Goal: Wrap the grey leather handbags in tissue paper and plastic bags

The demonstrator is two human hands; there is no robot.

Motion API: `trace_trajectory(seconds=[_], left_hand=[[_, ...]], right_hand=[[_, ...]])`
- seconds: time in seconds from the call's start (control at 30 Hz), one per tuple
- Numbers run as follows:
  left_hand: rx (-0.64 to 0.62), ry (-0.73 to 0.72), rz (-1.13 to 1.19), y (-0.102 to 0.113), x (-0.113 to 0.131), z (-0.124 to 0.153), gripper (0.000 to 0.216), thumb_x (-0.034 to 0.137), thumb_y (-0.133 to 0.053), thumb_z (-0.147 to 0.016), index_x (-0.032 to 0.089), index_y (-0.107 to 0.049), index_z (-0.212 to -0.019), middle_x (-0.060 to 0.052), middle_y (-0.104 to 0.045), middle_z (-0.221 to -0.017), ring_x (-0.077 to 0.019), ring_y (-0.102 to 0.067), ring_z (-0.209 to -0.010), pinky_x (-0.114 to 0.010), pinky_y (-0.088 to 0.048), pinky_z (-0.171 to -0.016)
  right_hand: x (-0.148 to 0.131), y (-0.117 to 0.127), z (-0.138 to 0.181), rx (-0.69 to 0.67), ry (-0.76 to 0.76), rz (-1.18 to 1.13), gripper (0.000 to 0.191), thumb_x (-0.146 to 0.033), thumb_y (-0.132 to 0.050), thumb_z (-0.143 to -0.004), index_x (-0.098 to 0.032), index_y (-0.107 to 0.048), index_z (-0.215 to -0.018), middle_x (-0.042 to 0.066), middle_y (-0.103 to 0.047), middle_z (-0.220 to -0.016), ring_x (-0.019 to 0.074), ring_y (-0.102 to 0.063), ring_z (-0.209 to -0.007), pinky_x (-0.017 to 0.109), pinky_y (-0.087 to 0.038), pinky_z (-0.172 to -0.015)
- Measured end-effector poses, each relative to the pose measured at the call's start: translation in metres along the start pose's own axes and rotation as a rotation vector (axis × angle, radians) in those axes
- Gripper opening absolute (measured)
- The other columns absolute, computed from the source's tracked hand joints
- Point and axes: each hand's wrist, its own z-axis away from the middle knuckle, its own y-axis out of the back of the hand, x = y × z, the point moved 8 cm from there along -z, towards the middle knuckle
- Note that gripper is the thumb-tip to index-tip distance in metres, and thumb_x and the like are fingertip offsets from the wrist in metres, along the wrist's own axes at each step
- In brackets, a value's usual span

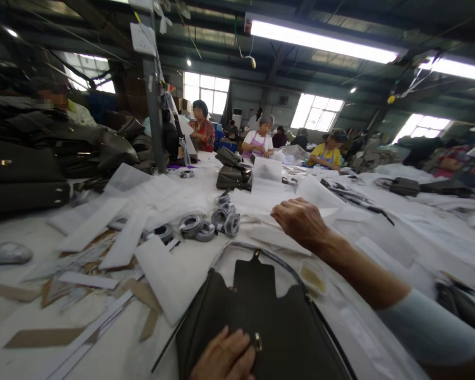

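A dark olive handbag (291,324) lies in front of me on the white-covered table, its handle toward the far side and its notched flap tab spread upward. My left hand (225,356) rests on the bag's front with the fingers laid flat, next to the small gold clasp (258,342). My right hand (301,221) is stretched out beyond the bag, over white packing sheets (277,240). Its fingers are curled closed, and whatever they may hold is hidden. A small clear dish (312,277) with yellowish contents sits beside the handle.
Several grey wrapped rolls (203,229) lie beyond the bag. White foam pieces (162,274) and brown strips (43,338) litter the left. Dark bags are piled (24,169) at far left; more stand ahead (233,177). A metal post (154,116) rises there. Several co-workers sit across the table.
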Motion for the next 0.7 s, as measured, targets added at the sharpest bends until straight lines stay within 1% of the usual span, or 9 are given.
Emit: trace_trajectory(seconds=[0.07, 0.1, 0.2, 0.27, 0.33, 0.43, 0.5, 0.57, 0.7], left_hand=[[-0.004, 0.100, 0.053, 0.017, 0.006, -0.009, 0.026, 0.025, -0.046, -0.100, 0.020, -0.066, -0.116, -0.002, -0.074, -0.110, -0.0158, -0.070, -0.103, -0.030, -0.057, -0.095], [0.002, 0.146, 0.079, 0.022, 0.007, -0.013, 0.026, 0.024, -0.044, -0.100, 0.020, -0.066, -0.115, -0.003, -0.073, -0.109, -0.0163, -0.070, -0.103, -0.032, -0.057, -0.096], [-0.008, 0.227, 0.147, 0.027, 0.011, -0.020, 0.027, 0.023, -0.041, -0.101, 0.020, -0.067, -0.104, -0.005, -0.074, -0.097, -0.0176, -0.070, -0.093, -0.033, -0.059, -0.088], [-0.056, 0.249, 0.179, 0.026, 0.013, -0.017, 0.028, 0.024, -0.041, -0.101, 0.019, -0.068, -0.094, -0.005, -0.072, -0.087, -0.0188, -0.070, -0.084, -0.032, -0.060, -0.078], [-0.113, 0.256, 0.199, 0.026, 0.014, -0.011, 0.026, 0.027, -0.043, -0.100, 0.019, -0.067, -0.094, -0.006, -0.071, -0.087, -0.0202, -0.069, -0.082, -0.033, -0.059, -0.076], [-0.146, 0.254, 0.208, 0.030, 0.016, -0.005, 0.022, 0.027, -0.047, -0.099, 0.020, -0.066, -0.108, -0.007, -0.072, -0.098, -0.0223, -0.068, -0.091, -0.036, -0.057, -0.082], [-0.132, 0.256, 0.212, 0.034, 0.017, -0.004, 0.022, 0.026, -0.046, -0.100, 0.020, -0.065, -0.110, -0.006, -0.072, -0.099, -0.0225, -0.068, -0.092, -0.037, -0.056, -0.084], [-0.118, 0.252, 0.213, 0.036, 0.017, -0.004, 0.022, 0.027, -0.045, -0.100, 0.020, -0.064, -0.108, -0.006, -0.072, -0.098, -0.0226, -0.068, -0.092, -0.038, -0.056, -0.085], [-0.080, 0.236, 0.193, 0.040, 0.018, -0.004, 0.022, 0.024, -0.043, -0.101, 0.019, -0.064, -0.104, -0.005, -0.071, -0.094, -0.0213, -0.067, -0.089, -0.036, -0.056, -0.084]], right_hand=[[-0.054, 0.020, 0.034, -0.058, 0.126, -0.031, 0.024, -0.018, -0.050, -0.096, -0.016, -0.067, -0.080, 0.008, -0.069, -0.080, 0.0196, -0.061, -0.076, 0.032, -0.035, -0.074], [-0.080, 0.022, 0.053, -0.101, 0.163, -0.073, 0.021, -0.015, -0.052, -0.094, -0.017, -0.066, -0.078, 0.007, -0.069, -0.078, 0.0194, -0.060, -0.074, 0.033, -0.035, -0.072], [-0.146, 0.004, 0.107, -0.266, 0.155, -0.273, 0.013, -0.014, -0.059, -0.089, -0.018, -0.067, -0.079, 0.006, -0.069, -0.082, 0.0204, -0.061, -0.077, 0.032, -0.039, -0.072], [-0.167, -0.015, 0.136, -0.341, 0.076, -0.428, 0.014, -0.017, -0.057, -0.091, -0.018, -0.069, -0.084, 0.006, -0.071, -0.090, 0.0204, -0.063, -0.086, 0.031, -0.043, -0.079], [-0.170, -0.027, 0.156, -0.357, 0.004, -0.568, 0.016, -0.024, -0.057, -0.093, -0.019, -0.070, -0.100, 0.007, -0.072, -0.108, 0.0215, -0.063, -0.103, 0.034, -0.044, -0.095], [-0.159, -0.030, 0.176, -0.391, -0.009, -0.661, 0.046, -0.035, -0.066, -0.088, -0.018, -0.061, -0.130, 0.012, -0.059, -0.139, 0.0271, -0.050, -0.132, 0.045, -0.029, -0.117], [-0.154, -0.028, 0.184, -0.447, 0.025, -0.655, 0.057, -0.032, -0.067, -0.086, -0.015, -0.054, -0.139, 0.014, -0.048, -0.149, 0.0290, -0.042, -0.139, 0.048, -0.024, -0.120], [-0.152, -0.024, 0.187, -0.480, 0.053, -0.643, 0.058, -0.027, -0.063, -0.087, -0.013, -0.051, -0.142, 0.015, -0.043, -0.152, 0.0287, -0.039, -0.141, 0.047, -0.026, -0.120], [-0.152, -0.020, 0.186, -0.497, 0.102, -0.648, 0.058, -0.026, -0.063, -0.086, -0.012, -0.052, -0.141, 0.015, -0.043, -0.151, 0.0292, -0.040, -0.141, 0.045, -0.030, -0.119]])
